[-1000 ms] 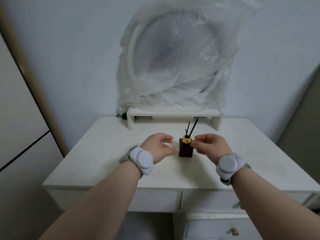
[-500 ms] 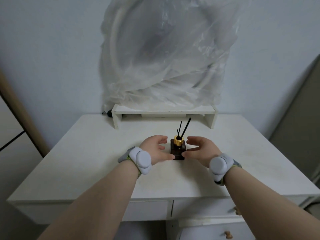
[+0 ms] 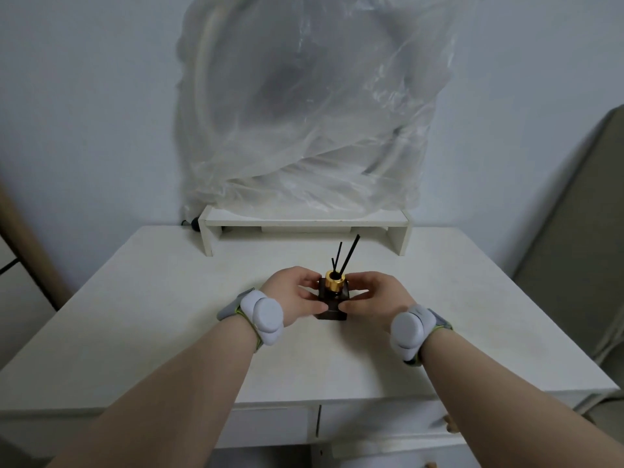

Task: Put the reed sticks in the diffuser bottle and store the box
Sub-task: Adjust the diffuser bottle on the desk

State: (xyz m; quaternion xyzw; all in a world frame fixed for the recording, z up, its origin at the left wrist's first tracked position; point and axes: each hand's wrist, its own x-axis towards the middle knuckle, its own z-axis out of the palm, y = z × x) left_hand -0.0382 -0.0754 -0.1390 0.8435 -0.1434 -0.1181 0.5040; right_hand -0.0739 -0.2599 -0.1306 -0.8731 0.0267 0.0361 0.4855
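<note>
A small dark square diffuser bottle [image 3: 332,312] with a gold collar [image 3: 334,280] stands on the middle of the white desk [image 3: 152,298]. Three black reed sticks [image 3: 347,255] lean out of its neck toward the upper right. My left hand [image 3: 293,295] grips the bottle's left side and my right hand [image 3: 374,297] grips its right side, fingers touching the glass. Both wrists carry grey padded bands. No box is in view.
A low white shelf riser [image 3: 305,222] stands at the back of the desk, with a large clear plastic bag [image 3: 304,106] resting on it against the wall. Desk drawers [image 3: 378,423] run along the front edge. A grey panel [image 3: 580,238] leans at the right.
Both hands have closed in from either side and now hold the bottle. The camera view has shifted, so the desk sits lower and closer.
</note>
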